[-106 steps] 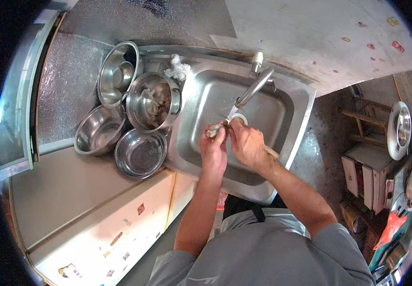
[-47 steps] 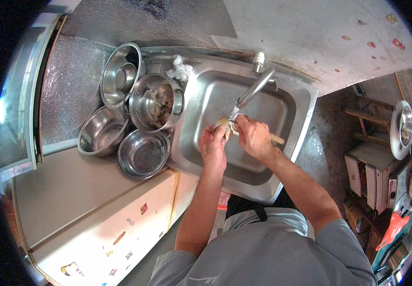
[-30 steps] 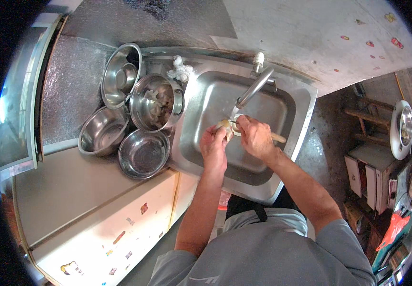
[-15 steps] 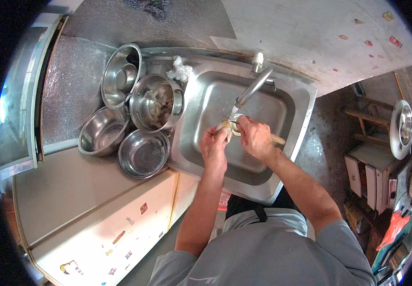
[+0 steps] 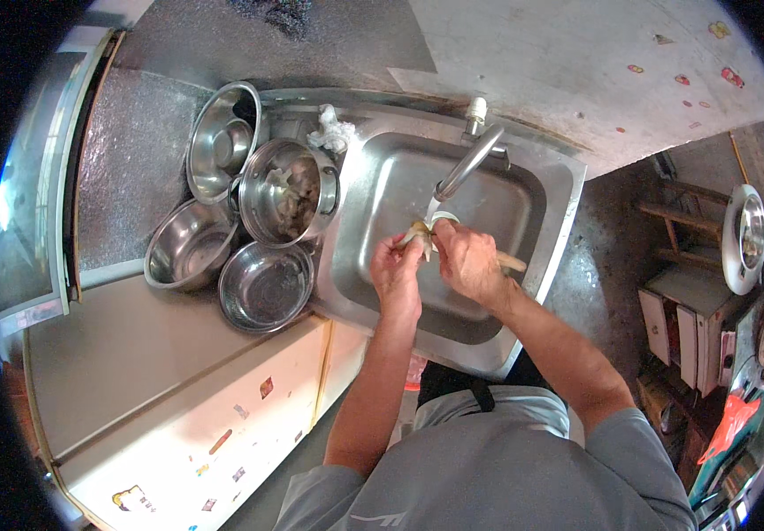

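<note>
Holding part-hidden tool: R hand

Glare whitens the cabinet front (straight edges bend toward black corners).

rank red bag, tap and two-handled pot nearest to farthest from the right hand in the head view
1. Tap, just beyond the right hand
2. Two-handled pot, left of the sink
3. Red bag, at the far lower right
</note>
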Demonstrator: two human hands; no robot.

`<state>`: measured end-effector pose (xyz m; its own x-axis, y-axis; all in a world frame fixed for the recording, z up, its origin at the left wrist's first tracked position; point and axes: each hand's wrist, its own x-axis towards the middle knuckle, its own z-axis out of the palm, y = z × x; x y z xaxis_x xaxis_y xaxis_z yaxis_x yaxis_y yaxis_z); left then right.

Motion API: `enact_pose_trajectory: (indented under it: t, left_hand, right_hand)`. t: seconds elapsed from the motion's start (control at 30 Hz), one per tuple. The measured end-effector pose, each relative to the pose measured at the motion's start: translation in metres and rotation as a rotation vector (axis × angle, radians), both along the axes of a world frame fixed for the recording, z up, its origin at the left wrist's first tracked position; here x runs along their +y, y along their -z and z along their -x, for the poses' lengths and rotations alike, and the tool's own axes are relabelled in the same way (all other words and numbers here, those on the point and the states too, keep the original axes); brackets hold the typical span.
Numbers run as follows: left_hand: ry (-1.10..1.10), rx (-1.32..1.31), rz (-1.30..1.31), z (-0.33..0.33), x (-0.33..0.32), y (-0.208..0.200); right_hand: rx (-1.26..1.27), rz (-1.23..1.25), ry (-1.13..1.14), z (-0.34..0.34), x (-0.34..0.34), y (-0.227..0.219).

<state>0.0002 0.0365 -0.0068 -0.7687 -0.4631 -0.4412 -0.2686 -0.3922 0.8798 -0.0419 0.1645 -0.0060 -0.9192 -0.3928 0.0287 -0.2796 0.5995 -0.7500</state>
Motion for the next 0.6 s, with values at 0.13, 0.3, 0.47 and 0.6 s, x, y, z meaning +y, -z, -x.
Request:
enact_pose_trajectory:
  t: [0.13, 0.3, 0.47, 0.6]
  left_hand:
    - [-0.004, -0.028, 0.005, 0.001, -0.002, 0.002]
    - [-0.001, -0.019, -0.057, 0.003, 0.003, -0.004]
    - [-0.006, -0.015, -0.068, 0.001, -0.002, 0.000]
    - [-0.018, -0.031, -0.097, 0.003, 0.001, -0.003]
  right_hand:
    - [0.040, -0.017, 0.008, -0.001, 0.003, 0.005]
    - [0.027, -0.011, 0.003, -0.003, 0.003, 0.006]
    - [0.033, -0.007, -0.025, -0.003, 0.005, 0.005]
    - [0.009, 0.024, 0.016, -0.002, 0.003, 0.011]
